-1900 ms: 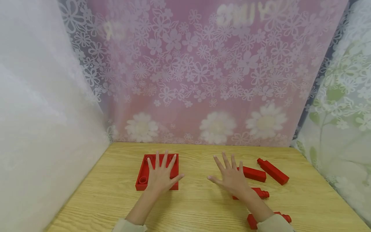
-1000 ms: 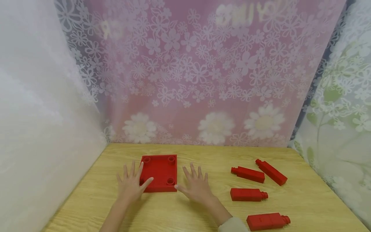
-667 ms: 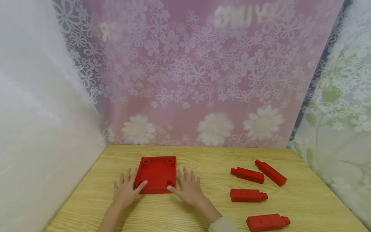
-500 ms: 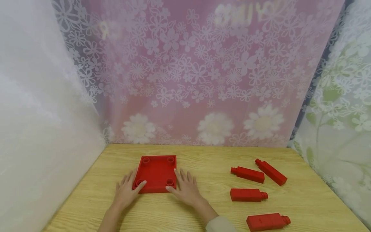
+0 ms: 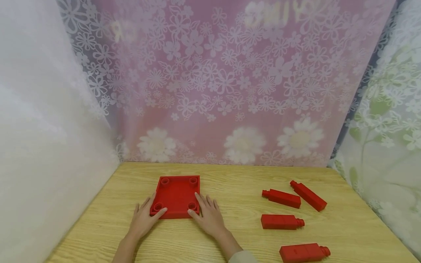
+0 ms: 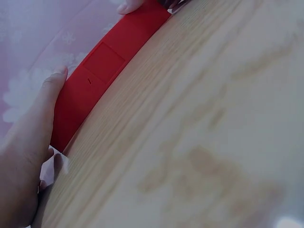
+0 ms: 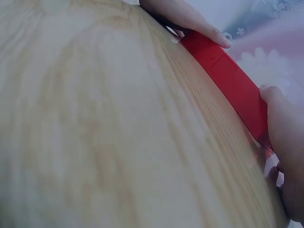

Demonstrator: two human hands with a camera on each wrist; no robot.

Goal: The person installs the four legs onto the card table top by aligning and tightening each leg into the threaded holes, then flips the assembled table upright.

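A shallow red square tray-like piece point(image 5: 177, 193), with a raised rim and a round socket in each corner, lies on the wooden table. My left hand point(image 5: 142, 221) grips its near left corner, thumb over the front rim and fingers along the left side. At the near right corner my right hand point(image 5: 209, 217) holds it the same way. Both wrist views show the front wall of the red piece point(image 6: 102, 64) standing on the table, with a thumb at either end. The undersides of the fingers are partly hidden.
Several red square-section posts with stepped round ends lie on the right: an angled one point(image 5: 308, 195), one beside it point(image 5: 283, 198), one lower point(image 5: 281, 221) and one near the front edge point(image 5: 303, 252). A flowered curtain point(image 5: 227, 91) hangs behind the table point(image 5: 243, 233).
Both hands have come down and back from spread positions above the table to the near corners of the red piece, and now grip it. The posts have stayed put.
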